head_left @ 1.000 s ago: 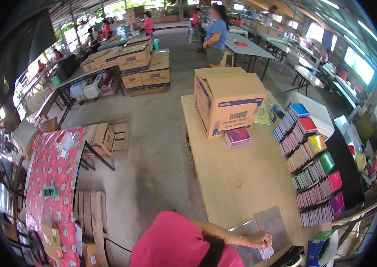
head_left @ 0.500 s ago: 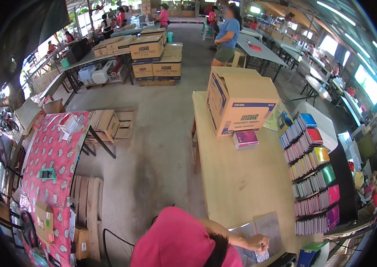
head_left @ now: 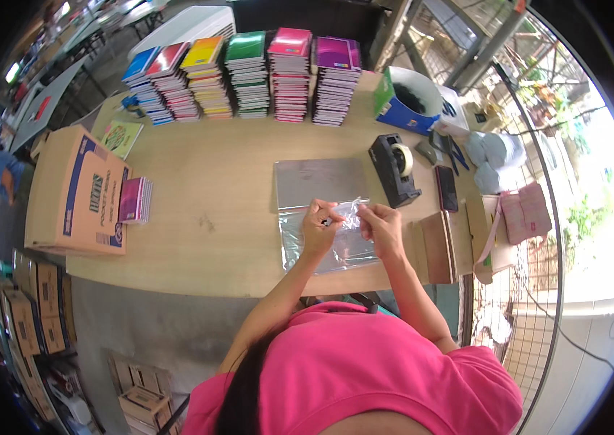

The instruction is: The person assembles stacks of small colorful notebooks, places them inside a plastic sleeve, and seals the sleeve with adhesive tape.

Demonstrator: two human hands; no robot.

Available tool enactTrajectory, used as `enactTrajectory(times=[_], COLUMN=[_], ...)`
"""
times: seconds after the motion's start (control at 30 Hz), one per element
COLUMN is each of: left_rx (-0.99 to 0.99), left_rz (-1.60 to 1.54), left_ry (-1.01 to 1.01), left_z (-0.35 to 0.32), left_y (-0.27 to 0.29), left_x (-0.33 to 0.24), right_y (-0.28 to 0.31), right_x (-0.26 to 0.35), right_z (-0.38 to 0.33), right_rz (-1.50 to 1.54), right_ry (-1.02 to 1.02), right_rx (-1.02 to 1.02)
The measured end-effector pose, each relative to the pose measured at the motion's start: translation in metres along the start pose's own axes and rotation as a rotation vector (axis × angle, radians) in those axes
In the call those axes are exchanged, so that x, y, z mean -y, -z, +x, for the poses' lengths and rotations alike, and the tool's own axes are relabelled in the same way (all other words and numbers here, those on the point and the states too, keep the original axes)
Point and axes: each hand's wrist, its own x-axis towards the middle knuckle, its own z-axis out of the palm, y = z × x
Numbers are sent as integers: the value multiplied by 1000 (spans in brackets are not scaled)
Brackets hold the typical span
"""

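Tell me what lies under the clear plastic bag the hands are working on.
Under the clear plastic bag the wooden table shows through, and its far edge overlaps a grey sheet. The left hand and right hand cover the bag's top edge, hiding what is beneath there.

A long wooden table [head_left: 227,239] crosses the middle of the frame on a grey concrete floor [head_left: 140,326]. Folded brown cartons [head_left: 39,312] stand stacked along the lower left, with more flat ones [head_left: 140,395] at the bottom centre. A wire mesh fence [head_left: 517,290] runs down the right side, and beyond it bright daylight falls on pale ground and green plants [head_left: 575,210]. More tables [head_left: 46,101] show at the upper left, dim under a roof.
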Motion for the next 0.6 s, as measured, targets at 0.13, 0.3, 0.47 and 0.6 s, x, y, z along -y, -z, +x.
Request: enactTrajectory(times=[0.13, 0.3, 0.47, 0.6], left_rx=[-6, 49, 398, 502], left_rz=[-6, 44, -349, 171], left_ry=[10, -1, 429, 80], left_z=[10, 2, 29, 50], left_y=[17, 31, 49, 56], left_x=[-6, -7, -19, -29], right_y=[-29, -33, -31, -32], right_x=[-23, -60, -85, -135], right_z=[-6, -16, -16, 12], right_rz=[-190, 32, 107, -374], right_ry=[-102, -265, -115, 28], right_rx=[-125, -140, -189, -162])
